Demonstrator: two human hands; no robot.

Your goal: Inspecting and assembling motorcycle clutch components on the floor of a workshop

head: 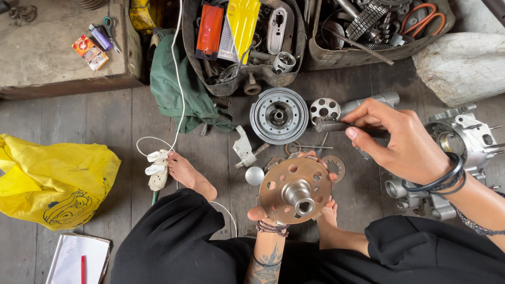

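Two bare hands work over a grey plank floor, seen from a head camera looking straight down at a seated person in black trousers. The left hand (273,213), wrist tattooed and wearing a bead bracelet, grips a bronze-coloured perforated disc (296,189) from underneath; fingertips show at the disc's 7 o'clock and 4 o'clock edges. A short steel hub stands up from the disc's centre, facing the camera. The disc sits low in the middle of the frame, between the person's knees and just above a bare foot.

At roughly 2 o'clock from the disc, the right hand (402,139), with dark bangles on the wrist, pinches a small wire brush (329,125) by its handle between thumb and fingers; the bristle end points toward 9 o'clock. Brush and disc are apart, not touching.

Around them lie a round grey drum-like part (279,115) at 12 o'clock from the disc, a smaller holed plate (324,109) just beside the brush tip, a silver ball (254,175) at 9 o'clock, and an aluminium engine casing (465,138) at far right. Two trays of parts (300,50) sit along the top edge.

As a judgement: brushing well would call for a firm, steady hold on the disc, tilting it toward the bristles, working around the hub and each hole, with fingers kept clear of the wire.
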